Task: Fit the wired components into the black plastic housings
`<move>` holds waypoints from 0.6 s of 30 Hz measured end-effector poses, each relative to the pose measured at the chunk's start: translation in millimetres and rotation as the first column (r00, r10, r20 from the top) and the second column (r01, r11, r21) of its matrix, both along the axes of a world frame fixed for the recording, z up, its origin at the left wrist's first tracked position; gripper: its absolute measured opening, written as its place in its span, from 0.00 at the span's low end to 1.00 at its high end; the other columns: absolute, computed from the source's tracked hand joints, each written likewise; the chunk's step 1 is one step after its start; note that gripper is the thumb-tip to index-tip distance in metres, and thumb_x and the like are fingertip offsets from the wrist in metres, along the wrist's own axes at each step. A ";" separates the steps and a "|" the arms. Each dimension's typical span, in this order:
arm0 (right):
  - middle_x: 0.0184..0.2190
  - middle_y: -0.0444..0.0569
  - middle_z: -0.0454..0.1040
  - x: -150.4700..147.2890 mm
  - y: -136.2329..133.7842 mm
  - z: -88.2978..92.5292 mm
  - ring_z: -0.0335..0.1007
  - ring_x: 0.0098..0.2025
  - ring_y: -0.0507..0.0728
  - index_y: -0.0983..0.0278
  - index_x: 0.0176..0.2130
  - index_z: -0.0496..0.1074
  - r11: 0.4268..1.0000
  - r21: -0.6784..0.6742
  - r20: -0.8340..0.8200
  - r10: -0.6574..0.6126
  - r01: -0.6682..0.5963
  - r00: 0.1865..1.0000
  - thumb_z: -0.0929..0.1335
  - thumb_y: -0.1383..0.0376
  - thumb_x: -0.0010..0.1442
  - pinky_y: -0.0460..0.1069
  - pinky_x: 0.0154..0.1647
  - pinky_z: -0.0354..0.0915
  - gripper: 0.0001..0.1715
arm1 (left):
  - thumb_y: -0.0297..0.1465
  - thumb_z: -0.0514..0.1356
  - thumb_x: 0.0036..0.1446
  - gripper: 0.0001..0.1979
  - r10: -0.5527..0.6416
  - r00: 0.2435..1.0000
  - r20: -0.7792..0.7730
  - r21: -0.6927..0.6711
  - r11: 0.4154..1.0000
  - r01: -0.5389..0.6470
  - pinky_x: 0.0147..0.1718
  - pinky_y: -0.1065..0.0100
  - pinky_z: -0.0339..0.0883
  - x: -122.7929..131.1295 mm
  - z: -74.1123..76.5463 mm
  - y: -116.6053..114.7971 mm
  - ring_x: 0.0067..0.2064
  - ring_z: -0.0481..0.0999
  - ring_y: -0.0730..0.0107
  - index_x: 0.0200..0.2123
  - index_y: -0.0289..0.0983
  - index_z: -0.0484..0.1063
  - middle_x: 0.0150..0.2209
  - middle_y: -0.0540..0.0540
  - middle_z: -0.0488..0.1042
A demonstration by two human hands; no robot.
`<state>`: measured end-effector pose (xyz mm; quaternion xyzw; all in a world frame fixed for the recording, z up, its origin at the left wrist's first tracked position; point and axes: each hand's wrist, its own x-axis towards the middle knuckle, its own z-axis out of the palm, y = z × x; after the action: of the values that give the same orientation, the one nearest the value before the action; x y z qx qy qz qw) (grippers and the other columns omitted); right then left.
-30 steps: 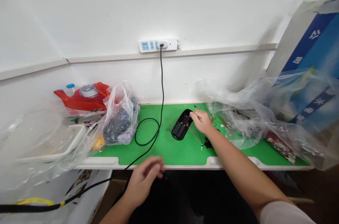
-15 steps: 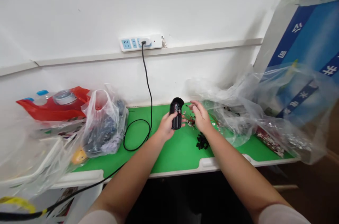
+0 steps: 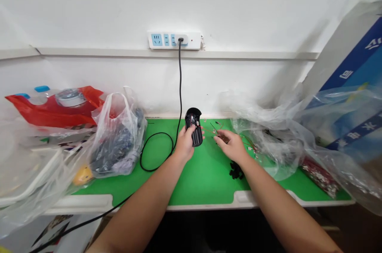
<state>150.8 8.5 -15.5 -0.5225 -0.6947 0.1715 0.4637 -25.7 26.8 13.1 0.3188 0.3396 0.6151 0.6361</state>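
Note:
My left hand (image 3: 185,143) grips a black oblong plastic housing (image 3: 197,137), its open, hollow side up, with the thumb pressed on small parts and thin wires inside. The housing is held tilted above the green tabletop. To its right, my right hand (image 3: 231,145) is closed with curled fingers around a reddish-brown tangle of thin wires (image 3: 223,138), partly hidden by the fingers. A thin red wire (image 3: 208,129) stretches between the housing and the tangle. Below my right wrist lies a pile of small black pieces (image 3: 235,170).
A white plastic bag (image 3: 115,141) and a red bag (image 3: 53,115) stand on the left. Clear plastic bags (image 3: 274,137) lie on the right, before a blue-and-white box (image 3: 352,77). A black cable (image 3: 180,85) runs from the wall power strip (image 3: 174,40) across the green table (image 3: 197,181).
My right hand has moved down from beside the housing's top and its fingers have closed at the wire tangle. My left hand still holds the housing. The view has shifted left.

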 end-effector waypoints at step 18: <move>0.32 0.49 0.75 3.3 -19.5 26.8 0.68 0.32 0.54 0.64 0.37 0.75 0.940 -0.136 0.148 0.331 -0.312 0.932 0.66 0.57 0.56 0.47 0.32 0.61 0.15 | 0.36 0.61 0.48 0.15 0.202 0.881 -0.427 0.327 0.943 -0.058 0.41 0.67 0.62 0.4 -15.9 8.4 0.39 0.71 0.65 0.39 0.36 0.72 0.36 0.46 0.74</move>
<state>154.1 -11.0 11.3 -0.4391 -0.7970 0.2384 0.3394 -25.3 35.2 -2.8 0.5239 0.4009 0.6101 0.4389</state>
